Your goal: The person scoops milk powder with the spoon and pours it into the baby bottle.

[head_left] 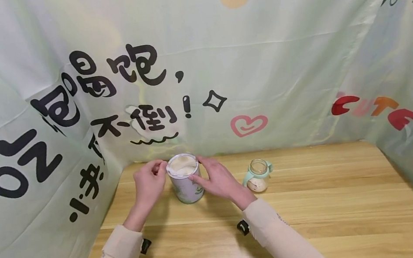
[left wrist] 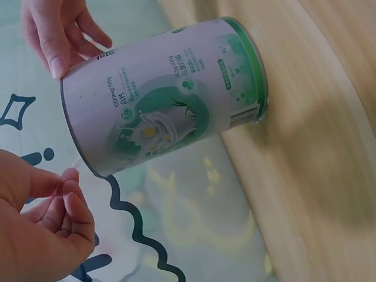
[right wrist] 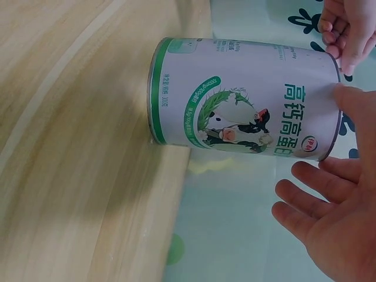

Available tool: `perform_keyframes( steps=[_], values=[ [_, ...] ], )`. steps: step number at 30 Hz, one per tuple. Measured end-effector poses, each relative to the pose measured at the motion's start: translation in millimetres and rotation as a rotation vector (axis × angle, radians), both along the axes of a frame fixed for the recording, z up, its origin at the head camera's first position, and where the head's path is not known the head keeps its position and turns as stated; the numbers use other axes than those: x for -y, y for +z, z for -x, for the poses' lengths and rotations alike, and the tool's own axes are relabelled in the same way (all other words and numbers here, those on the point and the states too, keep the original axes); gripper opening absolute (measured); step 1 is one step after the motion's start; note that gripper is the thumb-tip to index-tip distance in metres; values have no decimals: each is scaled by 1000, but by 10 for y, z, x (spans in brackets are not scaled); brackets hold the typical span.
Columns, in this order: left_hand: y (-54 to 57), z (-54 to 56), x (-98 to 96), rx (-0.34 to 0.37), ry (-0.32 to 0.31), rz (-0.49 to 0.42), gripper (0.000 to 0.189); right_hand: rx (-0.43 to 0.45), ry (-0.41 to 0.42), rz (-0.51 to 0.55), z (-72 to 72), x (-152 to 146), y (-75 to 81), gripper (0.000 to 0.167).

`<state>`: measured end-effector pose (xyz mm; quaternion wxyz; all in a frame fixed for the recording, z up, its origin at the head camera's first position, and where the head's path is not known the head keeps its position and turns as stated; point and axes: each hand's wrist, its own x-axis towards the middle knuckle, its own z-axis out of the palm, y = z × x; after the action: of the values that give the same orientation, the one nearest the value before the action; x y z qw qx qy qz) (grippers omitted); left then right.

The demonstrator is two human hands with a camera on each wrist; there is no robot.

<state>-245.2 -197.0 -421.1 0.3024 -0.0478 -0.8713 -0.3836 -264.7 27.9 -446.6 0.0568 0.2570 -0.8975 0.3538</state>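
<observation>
A pale lilac milk powder can point(head_left: 188, 189) stands upright on the table, with cream-coloured powder visible inside its rim. Green lettering and a cow picture cover its side in the right wrist view. My right hand point(head_left: 217, 178) holds the can near the top, thumb at the front rim and index finger round the right side; its other fingers spread loosely away. At the left of the rim, my left hand point(head_left: 150, 183) pinches with thumb and forefinger. A thin clear film point(left wrist: 75, 163) seems to run from those fingertips to the rim, though it is barely visible.
Right of the can stands a small glass jar point(head_left: 258, 183) without a lid, with a mint-green holder and pale contents. The wooden table point(head_left: 322, 218) meets printed cloth walls point(head_left: 281, 70) at the back and sides.
</observation>
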Motion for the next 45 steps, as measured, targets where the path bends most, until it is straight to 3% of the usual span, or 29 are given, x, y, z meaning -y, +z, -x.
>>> perform_keyframes(
  steps=[8, 17, 21, 26, 37, 45],
  values=[
    [36, -3, 31, 52, 68, -97, 13, 7, -8, -5, 0, -3, -1, 76],
    [50, -1, 55, 59, 94, -107, 15, 12, -18, -16, -11, -11, 7, 77],
    [39, 5, 41, 13, 41, -49, 11, 10, -16, -10, -5, -9, 3, 76],
    [15, 13, 7, -39, -45, 112, 8, 6, -10, -5, -5, -4, 3, 76],
    [45, -24, -59, 43, -208, 340, 5, 13, -10, -8, -10, -6, 7, 76],
    [66, -16, -90, 48, -250, 367, 4, -6, -1, -15, -10, -6, 6, 74]
  ],
)
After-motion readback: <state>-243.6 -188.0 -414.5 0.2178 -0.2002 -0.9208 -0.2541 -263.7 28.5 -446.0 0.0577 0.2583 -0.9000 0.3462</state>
